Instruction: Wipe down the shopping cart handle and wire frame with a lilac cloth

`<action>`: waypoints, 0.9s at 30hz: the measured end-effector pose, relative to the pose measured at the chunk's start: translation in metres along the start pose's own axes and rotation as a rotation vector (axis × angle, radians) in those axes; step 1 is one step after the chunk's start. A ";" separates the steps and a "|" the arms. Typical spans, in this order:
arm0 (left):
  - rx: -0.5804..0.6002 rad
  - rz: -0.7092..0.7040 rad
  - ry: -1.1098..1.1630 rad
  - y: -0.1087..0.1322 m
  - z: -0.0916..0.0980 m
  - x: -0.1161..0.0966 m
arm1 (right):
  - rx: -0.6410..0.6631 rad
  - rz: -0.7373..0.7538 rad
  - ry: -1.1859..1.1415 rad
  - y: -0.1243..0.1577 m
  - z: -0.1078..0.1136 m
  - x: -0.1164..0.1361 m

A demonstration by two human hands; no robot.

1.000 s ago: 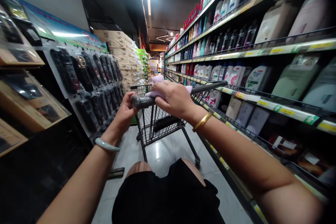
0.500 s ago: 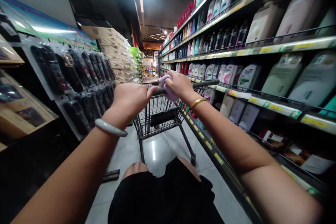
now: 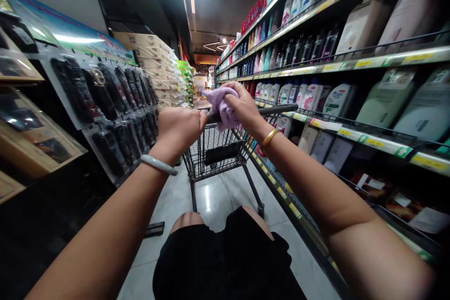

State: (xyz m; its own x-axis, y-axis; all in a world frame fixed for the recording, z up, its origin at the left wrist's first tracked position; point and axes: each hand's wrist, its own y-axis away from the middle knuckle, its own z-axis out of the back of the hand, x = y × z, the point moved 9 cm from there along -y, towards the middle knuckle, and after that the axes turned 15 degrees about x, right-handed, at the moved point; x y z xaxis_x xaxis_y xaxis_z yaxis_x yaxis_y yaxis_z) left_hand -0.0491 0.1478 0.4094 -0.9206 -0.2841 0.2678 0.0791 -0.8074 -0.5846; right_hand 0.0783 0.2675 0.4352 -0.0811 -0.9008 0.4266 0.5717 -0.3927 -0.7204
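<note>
A black wire shopping cart [image 3: 221, 154] stands in front of my knees, its dark handle bar [image 3: 277, 109] running across the view. My left hand [image 3: 179, 126] is closed around the bar's left end, a pale bangle on its wrist. A crumpled lilac cloth [image 3: 227, 108] is bunched over the middle of the bar. My right hand [image 3: 242, 105], with a gold bracelet at the wrist, is closed on the cloth; part of the cloth sticks out to the left of its fingers. The fingertips are partly hidden by the cloth.
Shelves of shampoo bottles [image 3: 339, 101] line the right side close to my arm. On the left hang packaged dark items [image 3: 105, 89], with stacked cartons [image 3: 151, 63] beyond. A black foot [image 3: 154, 229] juts onto the grey tiled floor [image 3: 211, 197].
My right hand has moved slightly up, and more of the cloth now shows, spread leftward along the bar. My left thumb has folded in around the bar. The view has shifted slightly.
</note>
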 end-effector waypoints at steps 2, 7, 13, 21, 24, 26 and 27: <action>-0.004 -0.009 0.018 0.001 0.000 0.000 | 0.068 0.077 -0.021 -0.005 -0.001 0.022; -0.042 0.004 -0.028 0.005 0.002 0.006 | 0.300 -0.075 0.012 -0.015 0.001 0.008; -0.037 0.005 -0.028 0.007 0.001 0.009 | 0.164 -0.144 -0.202 -0.027 0.034 -0.014; 0.021 0.037 0.056 0.005 0.000 0.014 | 0.169 0.005 -0.224 -0.046 0.037 0.022; 0.018 0.006 0.084 0.005 0.000 0.013 | 0.364 -0.103 0.031 -0.041 0.004 0.001; -0.006 0.011 0.059 0.006 0.001 0.012 | 0.383 -0.147 0.282 -0.034 -0.007 -0.009; -0.014 0.013 0.041 0.006 0.001 0.012 | 0.331 -0.135 0.405 -0.032 -0.006 -0.007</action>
State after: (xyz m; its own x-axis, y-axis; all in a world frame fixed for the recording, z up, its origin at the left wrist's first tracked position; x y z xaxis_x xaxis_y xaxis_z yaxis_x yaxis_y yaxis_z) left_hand -0.0591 0.1391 0.4097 -0.9344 -0.2729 0.2291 0.0857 -0.7963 -0.5988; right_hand 0.0562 0.2856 0.4520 -0.4425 -0.8715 0.2115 0.7558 -0.4894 -0.4350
